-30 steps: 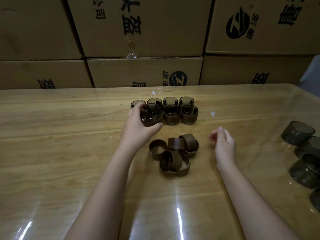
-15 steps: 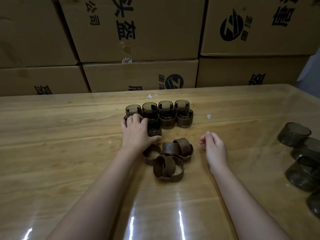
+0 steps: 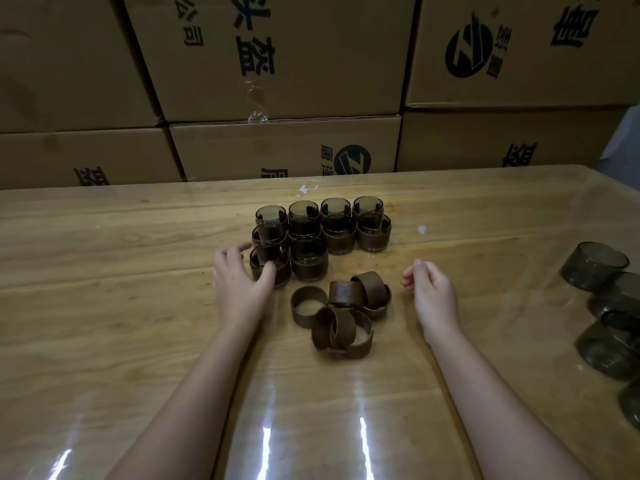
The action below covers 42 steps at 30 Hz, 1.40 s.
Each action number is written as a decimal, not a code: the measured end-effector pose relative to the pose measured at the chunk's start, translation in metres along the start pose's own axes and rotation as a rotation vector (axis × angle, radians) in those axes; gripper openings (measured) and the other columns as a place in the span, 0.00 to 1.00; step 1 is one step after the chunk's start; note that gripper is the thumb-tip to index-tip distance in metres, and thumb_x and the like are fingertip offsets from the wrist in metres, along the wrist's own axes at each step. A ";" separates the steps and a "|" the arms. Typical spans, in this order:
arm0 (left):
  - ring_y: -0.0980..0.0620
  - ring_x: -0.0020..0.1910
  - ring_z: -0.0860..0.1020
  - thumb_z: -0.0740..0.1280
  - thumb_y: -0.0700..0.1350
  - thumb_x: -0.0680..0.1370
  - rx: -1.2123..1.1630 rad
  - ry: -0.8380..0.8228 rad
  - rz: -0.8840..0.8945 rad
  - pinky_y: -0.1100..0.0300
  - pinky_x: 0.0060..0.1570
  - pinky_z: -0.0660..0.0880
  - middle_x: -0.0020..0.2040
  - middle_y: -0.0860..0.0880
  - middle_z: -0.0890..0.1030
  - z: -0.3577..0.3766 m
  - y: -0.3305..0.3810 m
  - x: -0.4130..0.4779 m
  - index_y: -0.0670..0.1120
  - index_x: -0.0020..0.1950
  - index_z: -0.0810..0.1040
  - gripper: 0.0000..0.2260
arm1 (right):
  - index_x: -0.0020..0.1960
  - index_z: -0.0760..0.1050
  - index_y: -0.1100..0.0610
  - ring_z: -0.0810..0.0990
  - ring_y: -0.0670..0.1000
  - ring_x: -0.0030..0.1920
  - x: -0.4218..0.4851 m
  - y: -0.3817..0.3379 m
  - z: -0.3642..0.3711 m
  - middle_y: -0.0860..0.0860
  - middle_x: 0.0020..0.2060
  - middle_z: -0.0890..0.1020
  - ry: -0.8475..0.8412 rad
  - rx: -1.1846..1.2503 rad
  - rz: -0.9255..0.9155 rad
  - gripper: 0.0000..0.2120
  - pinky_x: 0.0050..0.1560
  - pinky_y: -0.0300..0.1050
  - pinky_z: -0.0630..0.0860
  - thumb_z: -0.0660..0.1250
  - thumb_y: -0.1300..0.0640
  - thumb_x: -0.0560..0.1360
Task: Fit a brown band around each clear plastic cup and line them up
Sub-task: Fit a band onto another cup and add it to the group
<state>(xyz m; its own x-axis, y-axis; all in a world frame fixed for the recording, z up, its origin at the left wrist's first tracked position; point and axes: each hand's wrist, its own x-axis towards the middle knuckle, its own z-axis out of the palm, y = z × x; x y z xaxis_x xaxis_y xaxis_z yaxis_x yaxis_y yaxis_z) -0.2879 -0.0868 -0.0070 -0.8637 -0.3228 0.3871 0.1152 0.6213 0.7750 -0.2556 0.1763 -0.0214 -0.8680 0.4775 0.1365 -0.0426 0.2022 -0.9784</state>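
Note:
Several clear cups wearing brown bands point(image 3: 374, 235) stand in rows at the table's middle. The front-left banded cup point(image 3: 273, 266) stands on the table. My left hand point(image 3: 237, 284) lies just left of it with relaxed fingers, the thumb against its band. A pile of loose brown bands point(image 3: 341, 315) lies in front of the rows, between my hands. My right hand point(image 3: 429, 292) hovers right of the pile, fingers loosely curled, holding nothing. Several bare cups point(image 3: 594, 265) lie on their sides at the right edge.
Stacked cardboard boxes point(image 3: 284, 147) form a wall along the far side of the glossy wooden table point(image 3: 104, 306). Small white scraps point(image 3: 421, 229) lie near the cups.
My left hand has set the banded cup down at the front-left of the rows and slid off it toward me. My right hand has barely moved.

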 end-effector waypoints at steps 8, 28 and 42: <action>0.43 0.67 0.71 0.75 0.47 0.72 0.039 -0.256 -0.056 0.44 0.65 0.70 0.69 0.44 0.67 -0.002 -0.017 0.002 0.49 0.74 0.62 0.35 | 0.36 0.73 0.56 0.76 0.44 0.34 -0.004 -0.001 -0.002 0.48 0.32 0.78 0.027 0.002 0.006 0.17 0.38 0.40 0.71 0.57 0.54 0.82; 0.50 0.33 0.76 0.67 0.41 0.78 -0.167 -0.189 0.249 0.56 0.34 0.71 0.32 0.48 0.78 -0.038 0.010 -0.085 0.48 0.39 0.79 0.08 | 0.37 0.76 0.53 0.77 0.46 0.37 -0.035 -0.014 -0.031 0.45 0.31 0.79 -0.073 0.052 0.156 0.16 0.40 0.41 0.71 0.58 0.51 0.81; 0.49 0.28 0.76 0.67 0.48 0.78 -0.035 -0.231 0.481 0.48 0.29 0.74 0.29 0.49 0.78 -0.040 0.015 -0.091 0.43 0.37 0.80 0.12 | 0.52 0.79 0.54 0.77 0.56 0.56 -0.036 -0.049 -0.119 0.54 0.51 0.81 0.049 -1.400 0.348 0.15 0.69 0.62 0.56 0.56 0.47 0.80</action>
<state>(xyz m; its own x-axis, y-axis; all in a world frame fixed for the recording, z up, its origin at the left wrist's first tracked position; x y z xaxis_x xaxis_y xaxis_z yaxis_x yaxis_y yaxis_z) -0.1878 -0.0765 -0.0104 -0.7942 0.1612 0.5859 0.5379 0.6350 0.5545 -0.1634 0.2514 0.0398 -0.7143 0.6987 -0.0394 0.6996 0.7144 -0.0133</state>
